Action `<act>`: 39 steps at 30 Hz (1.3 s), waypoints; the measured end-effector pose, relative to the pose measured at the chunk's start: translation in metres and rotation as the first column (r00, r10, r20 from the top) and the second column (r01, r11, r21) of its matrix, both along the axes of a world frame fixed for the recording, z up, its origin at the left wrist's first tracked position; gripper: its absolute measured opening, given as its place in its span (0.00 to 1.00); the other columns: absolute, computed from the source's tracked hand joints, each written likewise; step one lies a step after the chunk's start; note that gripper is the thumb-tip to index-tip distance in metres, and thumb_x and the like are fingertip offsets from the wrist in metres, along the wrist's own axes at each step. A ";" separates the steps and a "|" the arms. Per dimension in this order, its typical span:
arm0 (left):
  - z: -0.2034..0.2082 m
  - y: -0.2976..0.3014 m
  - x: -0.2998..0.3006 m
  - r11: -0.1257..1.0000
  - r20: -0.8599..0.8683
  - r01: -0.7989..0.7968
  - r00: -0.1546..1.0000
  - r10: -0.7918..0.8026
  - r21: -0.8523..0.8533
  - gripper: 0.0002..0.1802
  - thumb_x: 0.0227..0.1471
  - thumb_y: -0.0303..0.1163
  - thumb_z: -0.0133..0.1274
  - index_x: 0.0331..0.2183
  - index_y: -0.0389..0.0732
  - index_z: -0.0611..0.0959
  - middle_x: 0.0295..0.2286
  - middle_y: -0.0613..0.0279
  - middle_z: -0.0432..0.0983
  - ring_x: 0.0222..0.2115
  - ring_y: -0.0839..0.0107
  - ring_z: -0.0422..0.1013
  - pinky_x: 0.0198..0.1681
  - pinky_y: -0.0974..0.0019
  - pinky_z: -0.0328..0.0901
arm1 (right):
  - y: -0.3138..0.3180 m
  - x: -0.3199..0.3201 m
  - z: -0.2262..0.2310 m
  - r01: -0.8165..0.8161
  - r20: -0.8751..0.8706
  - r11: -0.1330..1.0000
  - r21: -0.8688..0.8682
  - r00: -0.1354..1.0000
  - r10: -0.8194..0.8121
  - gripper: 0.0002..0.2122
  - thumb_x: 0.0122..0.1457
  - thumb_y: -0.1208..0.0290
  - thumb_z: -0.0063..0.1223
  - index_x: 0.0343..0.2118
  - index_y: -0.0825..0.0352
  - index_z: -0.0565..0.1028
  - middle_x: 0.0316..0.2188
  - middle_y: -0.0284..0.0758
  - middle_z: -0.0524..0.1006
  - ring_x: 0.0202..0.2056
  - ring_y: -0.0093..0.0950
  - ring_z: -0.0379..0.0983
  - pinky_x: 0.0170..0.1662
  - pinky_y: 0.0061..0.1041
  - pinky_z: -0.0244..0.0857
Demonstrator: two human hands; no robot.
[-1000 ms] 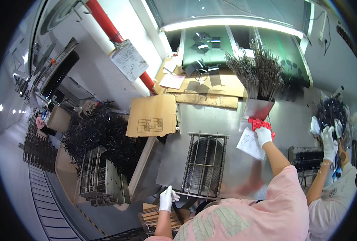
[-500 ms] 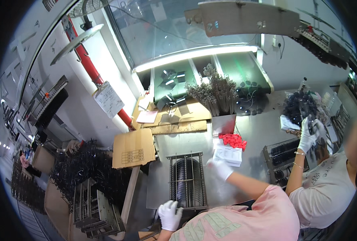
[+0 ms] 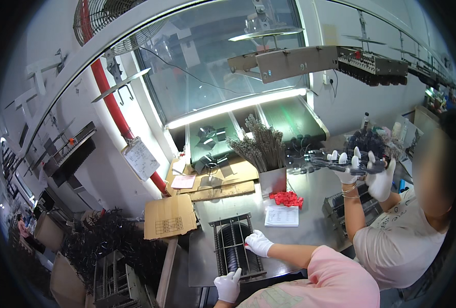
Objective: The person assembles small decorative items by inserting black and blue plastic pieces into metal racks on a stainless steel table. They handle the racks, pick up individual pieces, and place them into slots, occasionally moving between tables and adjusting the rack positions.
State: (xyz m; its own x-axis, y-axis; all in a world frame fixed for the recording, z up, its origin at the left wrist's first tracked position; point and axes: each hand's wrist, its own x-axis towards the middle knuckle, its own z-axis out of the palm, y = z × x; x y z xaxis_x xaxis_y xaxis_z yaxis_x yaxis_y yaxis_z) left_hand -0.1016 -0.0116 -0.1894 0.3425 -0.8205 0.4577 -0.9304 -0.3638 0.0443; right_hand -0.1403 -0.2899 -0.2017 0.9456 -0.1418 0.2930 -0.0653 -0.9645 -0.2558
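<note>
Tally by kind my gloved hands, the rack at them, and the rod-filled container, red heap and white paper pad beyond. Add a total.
Gloved hands, left hand and right hand: 2
Metal rack: 1
Rod-filled container: 1
Red heap: 1
White paper pad: 1
Total: 6

Hands (image 3: 259,243) white-gloved; pink short-sleeved top (image 3: 336,280), grey-green print (image 3: 275,299).

From my remote seat I see a factory workshop: a steel bench (image 3: 312,233) bears a metal rack (image 3: 236,242), a green conveyor (image 3: 287,120) lies behind the bench, a carrier (image 3: 374,66) hangs high beyond it, black parts (image 3: 112,246) heap to its left, a gloved co-worker (image 3: 392,251) to its right.
</note>
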 end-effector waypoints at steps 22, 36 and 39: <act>0.355 0.010 0.106 0.946 0.162 0.110 0.985 -0.063 -0.304 0.40 0.17 0.31 0.76 0.41 0.42 0.79 0.39 0.55 0.75 0.41 0.52 0.69 0.49 0.54 0.61 | -0.119 -0.097 0.540 0.924 0.852 0.380 -0.037 0.227 -0.471 0.40 0.47 0.66 0.69 0.65 0.43 0.62 0.63 0.43 0.64 0.66 0.51 0.56 0.66 0.52 0.48; 0.528 -0.089 0.273 0.830 0.547 0.283 0.836 0.032 -0.481 0.40 0.18 0.29 0.76 0.42 0.43 0.79 0.33 0.57 0.77 0.37 0.54 0.73 0.43 0.53 0.65 | -0.144 -0.109 0.622 0.891 0.948 0.366 -0.268 0.312 -0.064 0.09 0.52 0.68 0.58 0.38 0.55 0.77 0.30 0.29 0.76 0.35 0.31 0.74 0.41 0.36 0.59; 0.536 -0.110 0.287 0.807 0.518 0.301 0.855 0.008 -0.509 0.38 0.19 0.29 0.76 0.40 0.41 0.81 0.32 0.56 0.78 0.35 0.51 0.74 0.41 0.52 0.68 | -0.120 -0.117 0.611 0.844 0.934 0.422 -0.332 0.356 0.024 0.11 0.50 0.70 0.61 0.37 0.56 0.76 0.30 0.29 0.75 0.35 0.30 0.74 0.44 0.35 0.58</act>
State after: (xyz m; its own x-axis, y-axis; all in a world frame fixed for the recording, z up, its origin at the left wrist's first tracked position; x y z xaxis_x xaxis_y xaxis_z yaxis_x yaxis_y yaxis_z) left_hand 0.1849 -0.1212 0.3463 -0.1470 -0.3885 0.9097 -0.9239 -0.2746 -0.2665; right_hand -0.2576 -0.4102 0.4096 0.0990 0.2289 0.9684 -0.7342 -0.6401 0.2264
